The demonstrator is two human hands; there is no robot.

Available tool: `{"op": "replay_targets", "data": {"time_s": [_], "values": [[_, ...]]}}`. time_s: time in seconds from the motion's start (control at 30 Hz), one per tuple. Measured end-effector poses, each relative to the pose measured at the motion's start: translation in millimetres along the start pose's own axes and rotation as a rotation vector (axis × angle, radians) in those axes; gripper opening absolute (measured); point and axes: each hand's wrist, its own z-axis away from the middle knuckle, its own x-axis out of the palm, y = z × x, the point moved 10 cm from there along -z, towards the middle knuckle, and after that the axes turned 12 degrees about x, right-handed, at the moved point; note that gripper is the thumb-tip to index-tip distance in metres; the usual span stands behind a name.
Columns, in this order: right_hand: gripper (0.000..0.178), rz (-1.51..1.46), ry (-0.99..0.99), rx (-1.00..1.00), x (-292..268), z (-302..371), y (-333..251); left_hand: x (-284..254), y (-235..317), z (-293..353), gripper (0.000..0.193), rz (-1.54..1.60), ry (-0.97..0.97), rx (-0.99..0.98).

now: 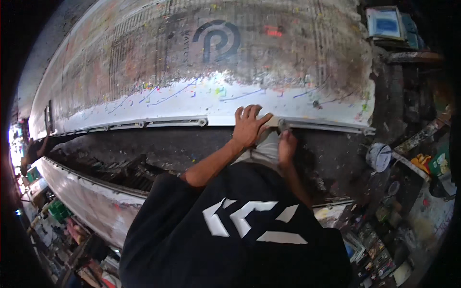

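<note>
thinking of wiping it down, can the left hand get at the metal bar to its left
Likely yes: the left hand rests at the table edge, just right of the metal bar, with nothing visible blocking the way between them.

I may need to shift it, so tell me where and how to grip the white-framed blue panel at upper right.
Probably the left side of its pale frame, coming from the long table: that straight edge faces the table, while a blue-grey item crowds its right.
</note>
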Motion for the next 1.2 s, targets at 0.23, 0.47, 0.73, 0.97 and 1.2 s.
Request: {"op": "replay_targets", "data": {"time_s": [0.23, 0.47, 0.73, 0.97, 1.2], "values": [[0.050, -0.447, -0.597, 0.515, 6.3, 34.4, -19.7, -9.4, -1.6, 7.4, 0.044, 0.083, 0.017, 0.027], [0.040, -0.491, -0.443, 0.434, -1.5, 35.0, -36.7, -36.3, -1.4, -39.6, 0.051, 0.578, -0.102, -0.245], [0.035, -0.548, -0.306, 0.520, 11.7, 46.4, -36.3, 43.6, -0.4, -47.0, 0.040, 0.705, -0.273, -0.149], [0.033, -1.267, -0.092, 1.042, 104.4, 76.1, -3.3, 41.8, 7.5, -63.6, 0.038, 0.571, -0.489, -0.178], [0.037, -1.382, -0.345, 0.803, 95.8, 81.2, -42.0, 60.8, -2.6, -57.8, 0.035, 0.943, -0.638, -0.109]]}}
